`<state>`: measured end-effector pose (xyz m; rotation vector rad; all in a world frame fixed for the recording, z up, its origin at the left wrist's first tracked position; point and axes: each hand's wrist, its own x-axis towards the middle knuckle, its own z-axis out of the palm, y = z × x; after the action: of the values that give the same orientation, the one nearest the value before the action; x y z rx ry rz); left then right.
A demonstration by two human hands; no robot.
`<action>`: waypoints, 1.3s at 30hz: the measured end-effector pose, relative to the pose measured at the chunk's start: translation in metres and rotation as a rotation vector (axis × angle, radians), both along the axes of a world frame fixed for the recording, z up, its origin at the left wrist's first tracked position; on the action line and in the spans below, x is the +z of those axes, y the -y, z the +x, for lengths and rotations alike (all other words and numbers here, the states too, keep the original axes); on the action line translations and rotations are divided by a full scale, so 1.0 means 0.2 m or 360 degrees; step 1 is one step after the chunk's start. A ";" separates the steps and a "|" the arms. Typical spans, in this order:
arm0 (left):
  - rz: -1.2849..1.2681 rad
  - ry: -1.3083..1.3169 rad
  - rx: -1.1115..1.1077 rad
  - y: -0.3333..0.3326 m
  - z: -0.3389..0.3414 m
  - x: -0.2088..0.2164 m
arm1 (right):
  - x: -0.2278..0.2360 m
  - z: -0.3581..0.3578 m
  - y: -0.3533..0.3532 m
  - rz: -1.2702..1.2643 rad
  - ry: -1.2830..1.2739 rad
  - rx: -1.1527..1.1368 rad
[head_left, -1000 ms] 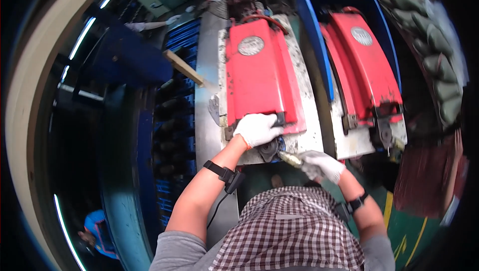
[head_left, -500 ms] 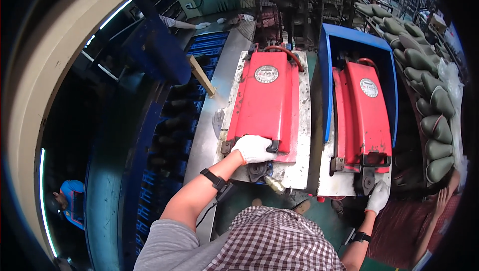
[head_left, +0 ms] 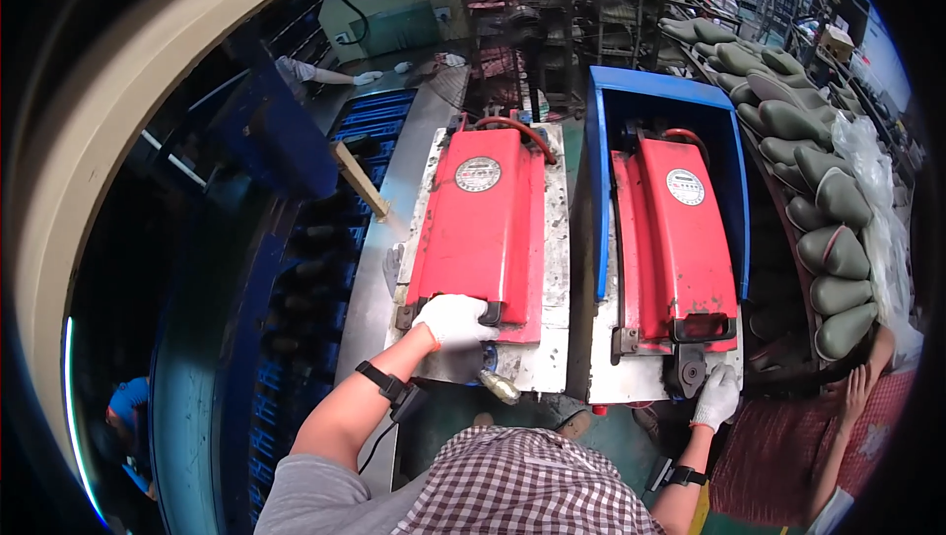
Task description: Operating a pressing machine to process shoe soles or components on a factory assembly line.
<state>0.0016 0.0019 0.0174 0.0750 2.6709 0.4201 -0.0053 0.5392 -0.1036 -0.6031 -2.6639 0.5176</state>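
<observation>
Two red machine covers stand side by side on white bases. My gloved left hand (head_left: 455,321) is closed round the black front handle (head_left: 490,313) of the left red cover (head_left: 478,239), which lies lowered. Below that hand a tapered, metallic-looking piece (head_left: 501,387) sticks out past the base's front edge. My gloved right hand (head_left: 717,397) rests at the front right corner of the right white base (head_left: 621,382), fingers stretched up along it. Beside it is a black lever with a round end (head_left: 692,372), under the right red cover (head_left: 690,249) and its black handle (head_left: 705,326).
A blue hood (head_left: 680,87) surrounds the right cover's back and sides. Left lies a metal-edged conveyor (head_left: 370,284) with a grey glove (head_left: 392,267). Grey-green shoe-shaped pieces (head_left: 843,279) fill a rack at right. Another person's hand (head_left: 859,387) is at far right; others work at left and back.
The view has shifted, so both machines and my hands appear further left and slightly lower. My left hand keeps its hold on the handle; my right hand stays at the base's corner.
</observation>
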 end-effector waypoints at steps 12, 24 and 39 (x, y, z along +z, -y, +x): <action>0.0020 0.0044 0.0014 0.01 -0.01 -0.02 | 0.01 0.00 0.01 0.0045 0.0011 -0.0041; -0.0026 -0.0072 0.0013 0.00 0.00 -0.03 | -0.03 0.00 -0.02 0.0004 -0.0019 -0.0042; -0.0020 -0.0039 0.0034 -0.03 -0.01 0.03 | -0.02 0.01 0.01 0.0035 -0.0031 -0.0041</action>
<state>0.0004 0.0073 0.0235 0.0485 2.7003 0.4116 -0.0043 0.5369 -0.1070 -0.6219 -2.6365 0.4838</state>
